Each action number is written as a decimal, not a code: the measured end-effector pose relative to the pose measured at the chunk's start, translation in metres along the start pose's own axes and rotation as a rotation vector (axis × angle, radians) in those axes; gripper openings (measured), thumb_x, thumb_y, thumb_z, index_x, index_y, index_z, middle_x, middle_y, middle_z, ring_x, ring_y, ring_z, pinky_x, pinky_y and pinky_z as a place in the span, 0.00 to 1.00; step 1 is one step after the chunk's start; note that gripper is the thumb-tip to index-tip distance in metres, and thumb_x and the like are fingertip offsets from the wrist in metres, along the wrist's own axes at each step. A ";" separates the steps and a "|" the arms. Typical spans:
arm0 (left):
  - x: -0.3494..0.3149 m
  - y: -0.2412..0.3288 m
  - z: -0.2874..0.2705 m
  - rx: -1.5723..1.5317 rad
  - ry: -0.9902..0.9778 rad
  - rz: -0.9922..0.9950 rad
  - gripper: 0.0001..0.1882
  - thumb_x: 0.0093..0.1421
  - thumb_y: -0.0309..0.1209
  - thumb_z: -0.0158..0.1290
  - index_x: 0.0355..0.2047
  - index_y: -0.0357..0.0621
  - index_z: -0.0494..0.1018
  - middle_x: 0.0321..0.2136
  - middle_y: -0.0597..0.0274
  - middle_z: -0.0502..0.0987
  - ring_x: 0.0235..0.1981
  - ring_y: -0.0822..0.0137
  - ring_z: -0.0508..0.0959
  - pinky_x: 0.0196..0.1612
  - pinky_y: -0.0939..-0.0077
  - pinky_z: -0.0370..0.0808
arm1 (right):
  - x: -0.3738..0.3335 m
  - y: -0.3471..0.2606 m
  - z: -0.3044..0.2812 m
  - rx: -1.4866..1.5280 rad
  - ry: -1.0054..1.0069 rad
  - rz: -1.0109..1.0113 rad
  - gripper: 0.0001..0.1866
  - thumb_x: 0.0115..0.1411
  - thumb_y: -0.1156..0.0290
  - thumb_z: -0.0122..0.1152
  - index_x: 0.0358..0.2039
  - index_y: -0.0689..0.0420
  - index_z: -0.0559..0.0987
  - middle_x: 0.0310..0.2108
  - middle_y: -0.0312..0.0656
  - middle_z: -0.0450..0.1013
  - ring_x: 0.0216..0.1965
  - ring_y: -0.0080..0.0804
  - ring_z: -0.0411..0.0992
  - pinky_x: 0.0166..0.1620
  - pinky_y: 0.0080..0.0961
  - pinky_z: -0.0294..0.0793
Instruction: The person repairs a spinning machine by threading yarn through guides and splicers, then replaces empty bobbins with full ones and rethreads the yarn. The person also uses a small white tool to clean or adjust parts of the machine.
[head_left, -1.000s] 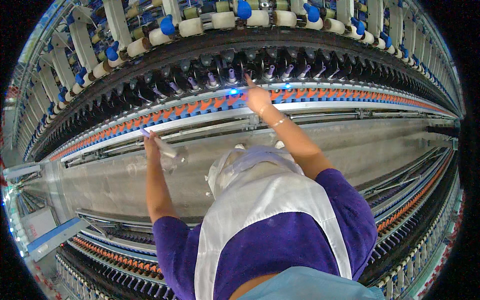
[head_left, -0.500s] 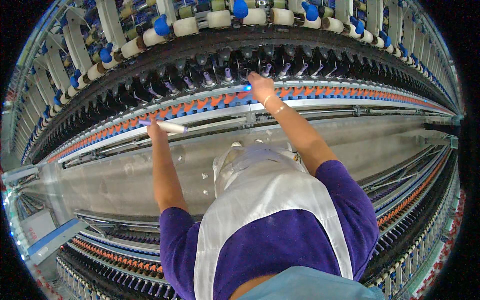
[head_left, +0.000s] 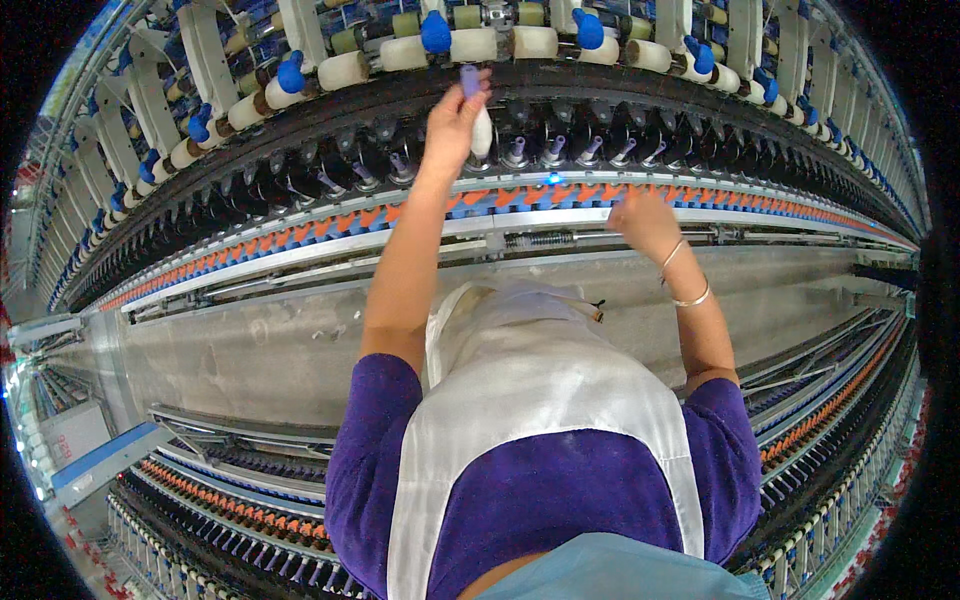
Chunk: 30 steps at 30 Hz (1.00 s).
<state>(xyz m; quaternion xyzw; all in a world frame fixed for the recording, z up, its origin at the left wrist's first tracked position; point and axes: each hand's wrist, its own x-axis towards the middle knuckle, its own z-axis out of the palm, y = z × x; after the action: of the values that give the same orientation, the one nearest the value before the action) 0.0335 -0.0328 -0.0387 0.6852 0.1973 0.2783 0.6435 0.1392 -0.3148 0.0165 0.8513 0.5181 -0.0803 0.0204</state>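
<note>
My left hand is raised at the spindle row, its fingers wrapped round the purple top of a yarn bobbin. White yarn covers the bobbin's lower part, which hangs tilted over the row beside other spindles with purple tubes. Lower and to the right, my right hand is closed, in front of the orange and blue rail. Its curled fingers are a little blurred, and whatever they may hold is hidden.
Cream rollers and blue knobs line the spinning machine above the spindles. A small blue light glows on the rail. Behind me, across the grey floor, stands another machine with an orange row.
My left hand has carried the bobbin up and right from below the rail to the spindles. My right hand has drawn back from the spindle row, down and to the right.
</note>
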 end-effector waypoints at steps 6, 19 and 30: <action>-0.008 -0.012 0.022 0.166 0.302 0.147 0.28 0.57 0.18 0.50 0.59 0.40 0.61 0.39 0.56 0.78 0.36 0.69 0.76 0.42 0.78 0.70 | -0.040 0.027 -0.034 0.984 -0.100 -0.178 0.08 0.55 0.69 0.63 0.32 0.61 0.81 0.26 0.40 0.78 0.26 0.23 0.73 0.30 0.21 0.71; -0.055 -0.127 0.050 0.671 0.439 0.213 0.24 0.53 0.16 0.44 0.52 0.36 0.67 0.49 0.44 0.70 0.49 0.45 0.71 0.50 0.58 0.68 | 0.008 -0.033 -0.141 1.818 0.353 -0.547 0.14 0.62 0.68 0.50 0.38 0.69 0.71 0.15 0.24 0.52 0.15 0.11 0.48 0.19 0.13 0.47; -0.081 -0.364 0.034 -1.165 0.651 -0.892 0.14 0.60 0.38 0.53 0.32 0.38 0.71 0.22 0.59 0.72 0.23 0.60 0.75 0.25 0.66 0.72 | 0.092 -0.119 -0.251 1.489 0.037 -0.736 0.14 0.60 0.72 0.49 0.19 0.60 0.78 0.11 0.42 0.59 0.12 0.41 0.57 0.20 0.33 0.67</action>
<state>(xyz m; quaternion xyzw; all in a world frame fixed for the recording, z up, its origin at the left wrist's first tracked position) 0.0252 -0.0761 -0.4107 -0.0199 0.4534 0.2390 0.8584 0.1048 -0.1491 0.2556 0.4195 0.5749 -0.3896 -0.5845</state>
